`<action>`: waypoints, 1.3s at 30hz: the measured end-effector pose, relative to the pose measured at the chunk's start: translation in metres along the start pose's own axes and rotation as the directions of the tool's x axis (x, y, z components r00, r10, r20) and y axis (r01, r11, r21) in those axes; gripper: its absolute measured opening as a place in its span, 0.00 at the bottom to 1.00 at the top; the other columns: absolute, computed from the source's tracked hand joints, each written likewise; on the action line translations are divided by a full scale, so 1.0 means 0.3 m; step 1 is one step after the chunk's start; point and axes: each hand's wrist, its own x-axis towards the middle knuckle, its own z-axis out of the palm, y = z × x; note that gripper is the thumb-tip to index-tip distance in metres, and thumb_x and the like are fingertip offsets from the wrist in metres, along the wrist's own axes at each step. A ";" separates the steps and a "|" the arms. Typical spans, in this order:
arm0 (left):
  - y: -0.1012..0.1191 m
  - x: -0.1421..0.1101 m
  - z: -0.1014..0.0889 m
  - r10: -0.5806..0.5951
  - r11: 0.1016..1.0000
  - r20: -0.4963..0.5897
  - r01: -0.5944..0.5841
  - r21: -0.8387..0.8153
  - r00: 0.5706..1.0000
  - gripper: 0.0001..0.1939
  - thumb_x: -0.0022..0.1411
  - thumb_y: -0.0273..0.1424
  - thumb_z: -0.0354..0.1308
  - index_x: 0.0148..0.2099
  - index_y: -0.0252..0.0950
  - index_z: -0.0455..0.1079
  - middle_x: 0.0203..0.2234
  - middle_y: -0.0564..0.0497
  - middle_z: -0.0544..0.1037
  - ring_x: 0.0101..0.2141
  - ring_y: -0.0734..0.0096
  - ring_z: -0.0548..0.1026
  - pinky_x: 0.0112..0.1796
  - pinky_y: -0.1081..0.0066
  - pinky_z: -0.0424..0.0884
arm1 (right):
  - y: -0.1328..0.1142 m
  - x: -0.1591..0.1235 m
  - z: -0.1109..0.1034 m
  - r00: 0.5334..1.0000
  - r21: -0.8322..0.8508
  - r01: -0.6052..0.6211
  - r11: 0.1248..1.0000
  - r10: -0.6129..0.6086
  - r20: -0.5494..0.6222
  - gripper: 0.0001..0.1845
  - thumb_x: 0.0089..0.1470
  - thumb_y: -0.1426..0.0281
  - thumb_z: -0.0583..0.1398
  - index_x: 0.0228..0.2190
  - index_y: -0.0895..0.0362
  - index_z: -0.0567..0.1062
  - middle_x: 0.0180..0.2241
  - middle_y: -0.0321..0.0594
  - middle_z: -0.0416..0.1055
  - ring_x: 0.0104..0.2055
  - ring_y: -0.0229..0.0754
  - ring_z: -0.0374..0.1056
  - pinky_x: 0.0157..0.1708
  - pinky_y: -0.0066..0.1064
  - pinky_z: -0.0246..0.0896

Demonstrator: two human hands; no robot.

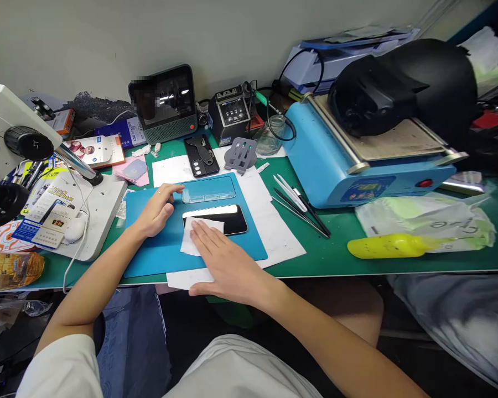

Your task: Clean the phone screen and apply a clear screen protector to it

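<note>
Cloth (188,243) was pressed onto the phone (234,221) by the flattened right hand (230,268) (light, even pressure advised); the left hand (155,213) was half-curled, apparently empty, toward the mat's (153,257) left edge.

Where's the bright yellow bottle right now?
In the head view, the yellow bottle lies at the right, near the green bench's front edge, in front of the blue machine and beside a crumpled plastic bag.
</note>
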 end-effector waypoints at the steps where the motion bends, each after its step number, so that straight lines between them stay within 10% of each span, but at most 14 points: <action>1: -0.001 0.000 0.000 0.001 1.000 0.001 -0.001 0.002 1.000 0.41 0.73 0.62 0.33 0.65 0.37 0.66 0.51 0.40 0.74 0.41 0.60 0.69 0.47 0.59 0.67 | 0.014 -0.033 -0.006 1.000 -0.022 -0.015 1.000 0.015 -0.005 0.68 0.57 0.31 0.51 0.75 0.69 0.36 0.76 0.64 0.36 0.79 0.62 0.33 0.74 0.57 0.45; 6: 0.002 0.002 0.003 -0.020 1.000 0.021 0.020 0.014 1.000 0.41 0.74 0.62 0.33 0.65 0.38 0.66 0.52 0.40 0.74 0.42 0.58 0.69 0.48 0.57 0.68 | 0.093 -0.127 -0.038 0.988 -0.088 -0.156 0.984 0.154 -0.032 0.64 0.61 0.35 0.51 0.75 0.64 0.29 0.77 0.61 0.32 0.79 0.62 0.32 0.73 0.60 0.47; 12: 0.003 0.006 0.004 -0.029 1.000 0.028 0.029 0.013 0.999 0.41 0.74 0.62 0.32 0.65 0.37 0.66 0.52 0.40 0.74 0.42 0.59 0.69 0.48 0.58 0.68 | 0.142 -0.031 -0.101 0.963 -0.017 -0.259 0.966 0.260 0.065 0.65 0.61 0.33 0.48 0.74 0.73 0.39 0.76 0.64 0.28 0.79 0.62 0.26 0.75 0.60 0.39; 20: 0.001 0.009 0.002 0.001 1.000 -0.006 -0.001 -0.028 1.000 0.38 0.75 0.59 0.34 0.64 0.36 0.67 0.50 0.41 0.73 0.40 0.61 0.69 0.47 0.59 0.68 | 0.045 0.128 -0.066 0.993 0.084 0.003 0.996 -0.012 0.115 0.72 0.53 0.28 0.52 0.74 0.73 0.43 0.76 0.64 0.32 0.79 0.62 0.28 0.76 0.57 0.35; 26: 0.001 0.006 -0.003 -0.016 1.000 0.001 0.016 -0.017 1.000 0.39 0.75 0.60 0.33 0.64 0.37 0.67 0.50 0.41 0.73 0.40 0.61 0.69 0.47 0.58 0.68 | 0.006 0.057 -0.027 0.997 0.011 0.049 0.999 -0.050 0.067 0.67 0.56 0.32 0.54 0.74 0.72 0.46 0.76 0.63 0.34 0.79 0.61 0.31 0.75 0.56 0.41; 33: 0.002 0.005 0.002 -0.038 0.999 0.020 0.038 -0.013 0.999 0.40 0.74 0.62 0.32 0.64 0.38 0.67 0.51 0.41 0.73 0.41 0.59 0.69 0.47 0.57 0.68 | 0.131 -0.099 -0.061 0.975 -0.100 -0.209 0.973 0.200 -0.093 0.55 0.67 0.42 0.48 0.75 0.65 0.32 0.76 0.62 0.38 0.78 0.61 0.37 0.73 0.59 0.49; 39: 0.005 0.008 0.000 -0.044 0.999 0.008 0.045 -0.020 0.999 0.39 0.74 0.61 0.33 0.65 0.38 0.66 0.51 0.41 0.73 0.39 0.60 0.68 0.46 0.57 0.68 | 0.132 -0.068 -0.069 0.943 -0.137 -0.327 0.935 0.315 -0.104 0.57 0.66 0.40 0.45 0.74 0.72 0.39 0.75 0.68 0.39 0.78 0.64 0.37 0.73 0.60 0.46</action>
